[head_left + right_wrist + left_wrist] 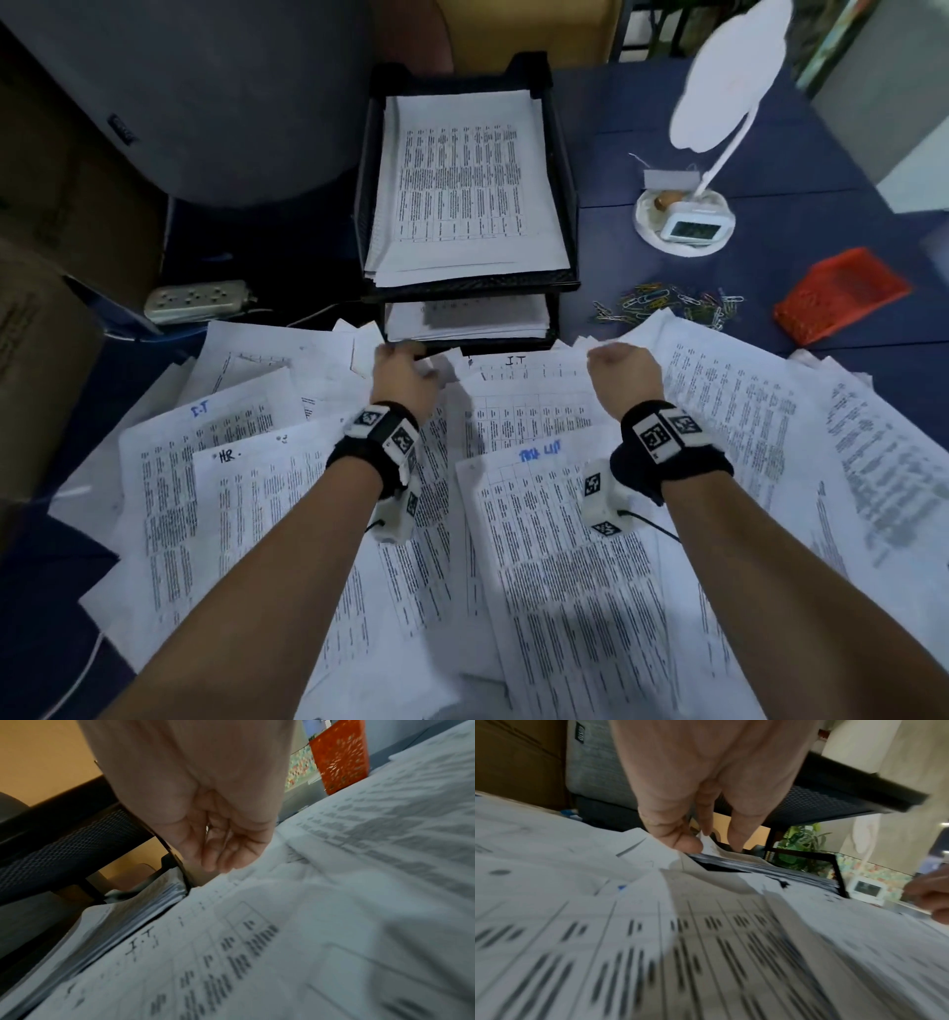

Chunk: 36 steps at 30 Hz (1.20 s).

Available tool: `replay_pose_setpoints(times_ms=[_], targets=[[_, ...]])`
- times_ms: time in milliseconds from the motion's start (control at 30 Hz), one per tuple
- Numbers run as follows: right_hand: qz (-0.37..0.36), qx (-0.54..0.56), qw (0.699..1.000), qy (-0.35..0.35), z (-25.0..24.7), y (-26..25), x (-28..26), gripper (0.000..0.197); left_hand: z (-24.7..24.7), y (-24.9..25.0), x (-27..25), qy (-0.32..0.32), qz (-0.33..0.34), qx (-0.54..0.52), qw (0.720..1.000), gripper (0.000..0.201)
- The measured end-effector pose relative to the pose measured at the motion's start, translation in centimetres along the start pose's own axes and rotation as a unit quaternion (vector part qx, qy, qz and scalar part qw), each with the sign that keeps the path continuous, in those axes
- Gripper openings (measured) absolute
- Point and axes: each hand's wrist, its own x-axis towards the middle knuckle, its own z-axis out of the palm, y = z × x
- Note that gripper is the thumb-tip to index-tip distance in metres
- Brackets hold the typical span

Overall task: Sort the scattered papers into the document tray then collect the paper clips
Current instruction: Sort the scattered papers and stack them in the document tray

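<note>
A black mesh two-tier document tray [470,281] stands at the back of the desk with printed sheets in both tiers. Scattered papers [287,514] cover the desk in front of it. My left hand [405,370] is at the tray's lower left corner; in the left wrist view its thumb and fingers [703,841] pinch the corner of a sheet. My right hand [624,367] hovers by the tray's lower right corner, fingers loosely curled, palm empty [221,862], fingertips touching a paper's far edge. Coloured paper clips [667,303] lie scattered right of the tray.
An orange mesh box [842,295] lies on its side at the right. A white desk lamp with a small clock [685,221] stands behind the clips. A power strip [197,300] sits left of the tray, below a grey chair back [205,103].
</note>
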Motion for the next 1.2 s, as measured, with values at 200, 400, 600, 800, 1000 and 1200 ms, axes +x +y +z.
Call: replay_pose_setpoints(times_ms=[200, 400, 600, 800, 1000, 1200], targets=[[0.057, -0.108, 0.991, -0.049, -1.3, 5.7, -2.5, 0.026, 2.5, 0.7, -6.5, -0.170, 0.124, 0.194, 0.958, 0.039], [0.028, -0.145, 0.985, -0.092, -2.1, 7.2, -4.6, 0.047, 2.9, 1.1, -8.7, -0.272, 0.081, 0.216, 0.934, 0.048], [-0.105, -0.173, 0.973, -0.113, -3.1, 5.3, -5.4, 0.064, 1.9, 2.1, -9.3, -0.179, 0.049, -0.080, 0.979, 0.017], [-0.121, -0.266, 0.946, -0.142, -3.1, 2.9, -5.3, 0.015, 2.3, 1.3, -7.5, -0.062, -0.040, -0.174, 0.982, 0.031], [-0.108, -0.276, 0.938, -0.181, -2.6, 3.0, -4.7, 0.022, 3.0, 0.9, -6.2, -0.056, -0.108, -0.207, 0.971, 0.035], [-0.094, -0.216, 0.963, -0.133, -2.1, 3.6, -3.2, 0.023, 2.4, -0.2, -5.2, -0.084, -0.054, -0.304, 0.947, 0.022]])
